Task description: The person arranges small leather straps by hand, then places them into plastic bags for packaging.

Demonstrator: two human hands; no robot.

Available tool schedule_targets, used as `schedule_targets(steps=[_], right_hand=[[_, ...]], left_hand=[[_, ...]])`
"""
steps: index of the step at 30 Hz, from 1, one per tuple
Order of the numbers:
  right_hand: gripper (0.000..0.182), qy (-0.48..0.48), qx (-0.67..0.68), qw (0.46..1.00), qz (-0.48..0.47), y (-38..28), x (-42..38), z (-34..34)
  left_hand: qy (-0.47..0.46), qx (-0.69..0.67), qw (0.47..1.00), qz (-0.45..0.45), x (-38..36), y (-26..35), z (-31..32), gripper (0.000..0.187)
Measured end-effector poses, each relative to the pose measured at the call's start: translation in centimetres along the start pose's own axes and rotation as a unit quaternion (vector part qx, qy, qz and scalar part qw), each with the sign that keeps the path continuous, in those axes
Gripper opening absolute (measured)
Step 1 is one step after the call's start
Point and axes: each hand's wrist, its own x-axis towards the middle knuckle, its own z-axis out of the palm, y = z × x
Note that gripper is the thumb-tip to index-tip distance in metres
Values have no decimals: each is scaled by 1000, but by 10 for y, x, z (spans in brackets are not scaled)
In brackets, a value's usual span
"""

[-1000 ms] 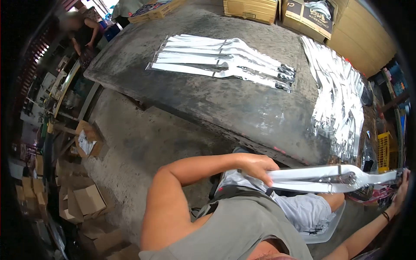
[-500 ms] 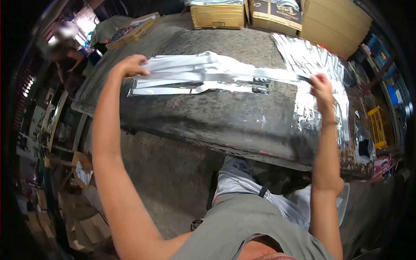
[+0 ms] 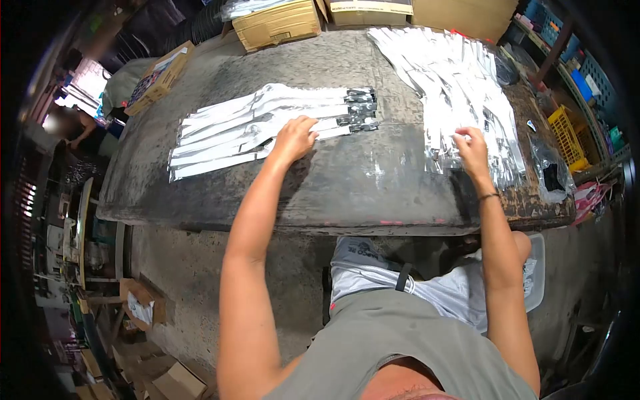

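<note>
Flat white straps (image 3: 230,125) in clear plastic sleeves lie side by side on the left part of the table. Their black buckles (image 3: 360,110) line up at the right end. Over the lower straps, close to the buckle end, is my left hand (image 3: 295,139), its fingers extended and somewhat apart. A larger heap of similar white straps (image 3: 460,80) spreads across the table's right side. My right hand (image 3: 473,150) is at the near part of this heap, fingers bent and parted, with no strap visibly lifted in them.
The straps rest on a dark, worn table (image 3: 320,193). Cardboard boxes (image 3: 279,27) stand along its far edge, and a shallow carton (image 3: 160,77) sits at the far left. A crumpled plastic bag (image 3: 552,175) lies near the right edge by a yellow crate (image 3: 568,139). Another person (image 3: 80,130) is at the far left.
The strap that was stretched between my hands now lies among the left straps. My left hand has moved right and nearer; my right hand has let go of the buckle end and is over the right heap.
</note>
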Motion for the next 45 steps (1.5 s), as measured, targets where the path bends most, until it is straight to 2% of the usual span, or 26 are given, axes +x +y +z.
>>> schedule_targets(steps=[4,8,10,14,17,20,21,24,27,31,34,36,38,40,41,43,45], right_hand=[[17,65,-64,995,36,28,-21,-71],[16,121,-53,990,42,58,-42,-111],[14,156,-76,985,12,73,-50,-118],[12,190,-76,979,19,85,-65,-119],[12,211,-45,976,33,86,-61,-120],[14,216,-11,975,48,92,-53,-123],[14,215,3,975,55,93,-51,-124],[16,224,3,972,69,88,-48,-128],[16,235,-5,971,42,99,-45,-132],[16,234,44,969,73,95,-44,-133],[16,234,34,968,80,93,-43,-132],[17,231,26,969,86,102,-42,-134],[17,231,29,969,77,129,-40,-137],[18,221,41,972,66,144,-40,-141],[18,220,37,973,65,140,-42,-140],[19,215,29,974,69,132,-41,-139],[19,206,25,975,74,127,-42,-136]], left_hand=[[-70,42,995,-62,45,13,27,30],[-108,52,987,-106,64,11,43,29],[-169,33,980,-105,80,1,44,33],[-266,28,955,-127,97,2,36,41],[-251,14,964,-87,101,-17,50,42],[-287,-4,949,-130,102,-9,46,37],[-311,-34,928,-202,100,6,37,38],[-303,-2,945,-122,104,-16,53,41],[-307,11,950,-62,104,-4,39,39],[-306,2,952,-34,117,4,38,32],[-280,-10,960,-7,116,22,44,31],[-78,-17,997,-21,96,21,61,39],[31,-105,994,-19,69,36,58,44],[157,-40,987,7,28,50,48,44],[158,-60,985,-19,5,52,35,49],[234,99,963,-87,-36,23,24,63],[239,-4,918,-316,-71,-23,6,85]])
